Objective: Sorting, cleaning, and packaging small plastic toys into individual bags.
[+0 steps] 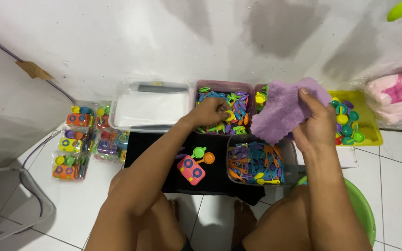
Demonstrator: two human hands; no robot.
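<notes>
Purple cloth [282,111] above white tiled floor [396,186], wall-side.

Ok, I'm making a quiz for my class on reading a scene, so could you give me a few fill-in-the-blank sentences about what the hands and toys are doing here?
1. The right hand holds up a fuzzy cloth coloured ____.
2. The left hand reaches into a ____ full of small plastic toy pieces.
3. The pink toy stove lies on a ____ mat.
4. The packed toy sets lie on the floor to the person's ____.

Missing words: purple; bin; black; left
</notes>
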